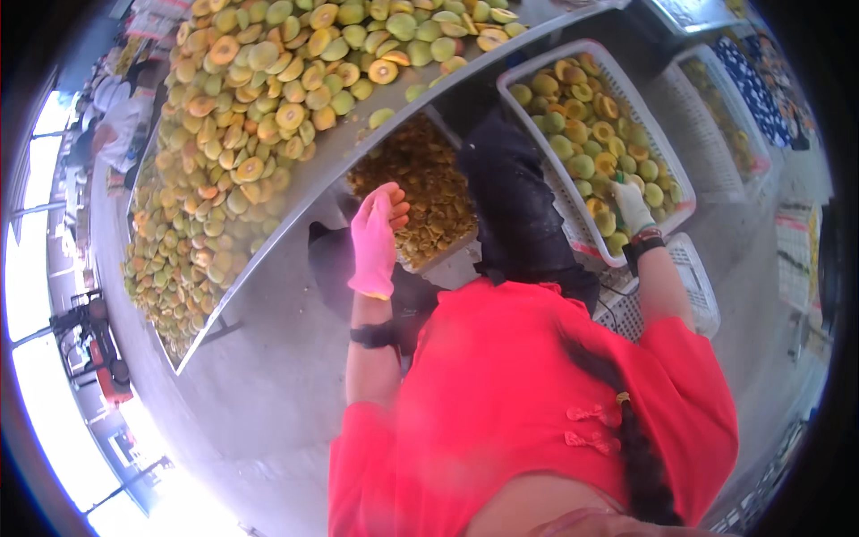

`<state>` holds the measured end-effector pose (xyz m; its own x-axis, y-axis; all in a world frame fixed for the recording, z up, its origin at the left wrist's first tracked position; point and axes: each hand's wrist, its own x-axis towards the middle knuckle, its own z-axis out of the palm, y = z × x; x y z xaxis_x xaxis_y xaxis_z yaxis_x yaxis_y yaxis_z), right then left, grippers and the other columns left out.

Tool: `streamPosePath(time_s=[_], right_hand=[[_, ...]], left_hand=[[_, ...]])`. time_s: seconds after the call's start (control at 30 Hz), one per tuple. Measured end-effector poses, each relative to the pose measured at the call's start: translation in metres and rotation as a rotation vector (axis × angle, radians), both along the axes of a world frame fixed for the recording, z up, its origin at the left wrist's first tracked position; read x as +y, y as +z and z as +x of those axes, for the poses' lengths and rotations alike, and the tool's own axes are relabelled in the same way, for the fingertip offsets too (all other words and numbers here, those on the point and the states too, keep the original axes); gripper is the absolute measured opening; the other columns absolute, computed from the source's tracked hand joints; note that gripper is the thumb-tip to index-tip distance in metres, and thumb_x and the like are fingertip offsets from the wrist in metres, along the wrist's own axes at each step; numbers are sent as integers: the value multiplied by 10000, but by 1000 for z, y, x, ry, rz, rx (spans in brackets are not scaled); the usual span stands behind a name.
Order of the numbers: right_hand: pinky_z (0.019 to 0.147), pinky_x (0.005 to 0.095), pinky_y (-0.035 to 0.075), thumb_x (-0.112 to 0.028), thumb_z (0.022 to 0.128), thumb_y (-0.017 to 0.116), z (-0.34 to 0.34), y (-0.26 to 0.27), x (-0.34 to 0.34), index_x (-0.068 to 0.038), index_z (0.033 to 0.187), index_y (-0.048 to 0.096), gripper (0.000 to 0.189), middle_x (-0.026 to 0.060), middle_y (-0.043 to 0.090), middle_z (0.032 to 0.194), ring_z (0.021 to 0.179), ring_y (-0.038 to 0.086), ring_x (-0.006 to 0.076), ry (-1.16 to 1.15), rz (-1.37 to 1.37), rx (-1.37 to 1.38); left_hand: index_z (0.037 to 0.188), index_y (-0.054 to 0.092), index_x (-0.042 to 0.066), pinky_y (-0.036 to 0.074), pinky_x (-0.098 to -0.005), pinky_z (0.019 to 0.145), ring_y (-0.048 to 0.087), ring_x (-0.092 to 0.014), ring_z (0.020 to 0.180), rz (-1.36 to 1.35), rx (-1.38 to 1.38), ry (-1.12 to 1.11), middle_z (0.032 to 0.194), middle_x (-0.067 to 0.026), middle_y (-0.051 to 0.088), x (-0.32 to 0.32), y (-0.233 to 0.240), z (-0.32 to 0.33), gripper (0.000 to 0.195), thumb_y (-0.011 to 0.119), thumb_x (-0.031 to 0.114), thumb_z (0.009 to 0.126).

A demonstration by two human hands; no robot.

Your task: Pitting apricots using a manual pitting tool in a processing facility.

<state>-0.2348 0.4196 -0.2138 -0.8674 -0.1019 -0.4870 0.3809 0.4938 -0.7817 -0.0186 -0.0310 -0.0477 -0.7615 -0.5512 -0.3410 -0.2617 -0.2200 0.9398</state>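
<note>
My left hand [374, 245], in a pink glove with bare fingertips, is raised beside the metal table's edge. Its fingers are loosely curled, and nothing shows in them. Below it, a container of brownish-yellow fruit scraps or pits [436, 201] sits under the table. My right hand [632, 207], in a white glove, reaches into a white plastic basket [644, 107] of greenish-yellow stone fruit [580, 144], many cut in half. A small green tool or handle [619, 178] shows at its fingers; the rest is hidden.
Halved stone fruit [262, 121] are heaped on the metal-edged table [309, 191] at the upper left. Another fruit basket [725, 114] stands farther right. A perforated white crate [691, 282] lies near my right forearm. A person [124, 131] and a forklift [97, 349] are at the far left.
</note>
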Motion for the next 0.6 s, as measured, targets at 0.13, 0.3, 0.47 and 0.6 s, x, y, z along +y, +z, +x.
streamPosePath(time_s=[0.13, 0.3, 0.47, 0.6], right_hand=[[839, 470, 546, -356, 898, 672, 6, -49, 26, 13, 1156, 606, 456, 244, 712, 969, 955, 680, 417, 324, 823, 351], [881, 483, 520, -391, 891, 687, -6, 1, 5, 27, 1178, 607, 513, 277, 682, 1101, 1015, 658, 429, 373, 872, 117], [825, 470, 521, -325, 918, 668, -6, -7, 31, 35, 1206, 575, 470, 283, 669, 1074, 938, 662, 426, 148, 546, 400], [578, 405, 510, -222, 931, 645, 13, 97, -44, 44, 1161, 570, 360, 209, 637, 868, 653, 624, 332, 86, 240, 517]], left_hand=[[1252, 637, 17, 519, -258, 786, 657, -138, 911, -46, 41, 28, 1091, -80, 692, -19, -1, -31, 396, 559, 342, 1040], [1197, 673, 21, 450, -219, 696, 551, -62, 786, -328, 81, 52, 977, -11, 656, -61, -17, -60, 295, 600, 237, 1010], [1215, 666, 28, 482, -309, 851, 616, -206, 967, -632, -39, -133, 1139, -108, 653, -85, -25, -146, 366, 651, 278, 949], [1317, 592, 27, 500, -405, 931, 629, -288, 1123, -1142, -66, -179, 1291, -189, 616, -103, -31, -187, 510, 629, 373, 943]])
